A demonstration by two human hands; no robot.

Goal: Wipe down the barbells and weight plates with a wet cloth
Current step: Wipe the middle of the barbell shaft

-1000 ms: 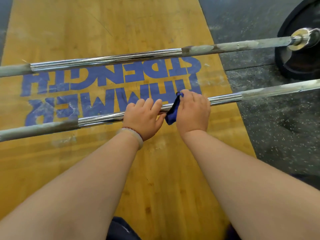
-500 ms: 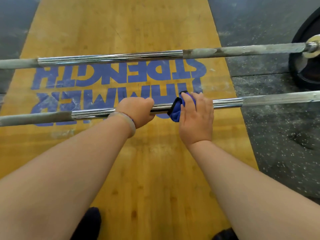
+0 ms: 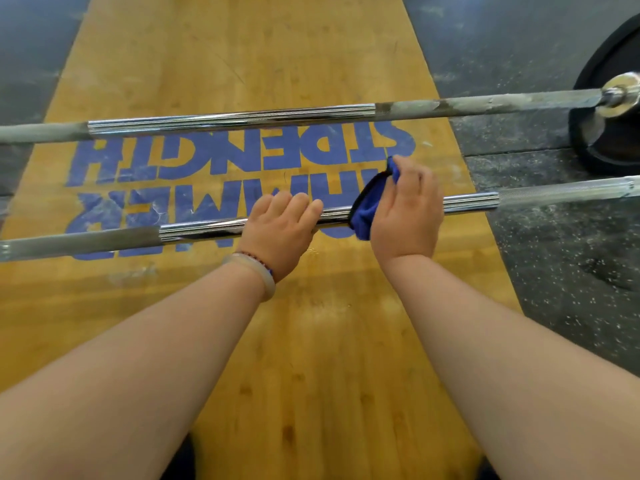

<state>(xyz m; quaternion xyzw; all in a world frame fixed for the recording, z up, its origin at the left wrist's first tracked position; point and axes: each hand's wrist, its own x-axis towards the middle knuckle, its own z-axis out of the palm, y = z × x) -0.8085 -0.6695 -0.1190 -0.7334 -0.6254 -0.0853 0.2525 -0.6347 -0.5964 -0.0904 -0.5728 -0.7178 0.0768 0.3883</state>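
Observation:
Two steel barbells lie across a wooden platform. The near barbell [image 3: 201,229] runs under both my hands. My left hand [image 3: 278,230] grips its shiny middle part from above, fingers curled over the shaft. Just to the right, my right hand [image 3: 405,213] holds a blue cloth [image 3: 369,206] wrapped round the same bar. The far barbell [image 3: 242,119] lies parallel behind it, with a black weight plate [image 3: 602,147] on its right end.
The wooden platform [image 3: 311,358] carries a blue logo under the bars. Dark speckled rubber flooring [image 3: 571,271] lies to the right and at the far left. Dark shoe tips show at the bottom edge.
My right hand with the cloth has stayed on the near bar, turning the cloth slightly round it. My left hand keeps its grip just left of the cloth. The view has shifted a little.

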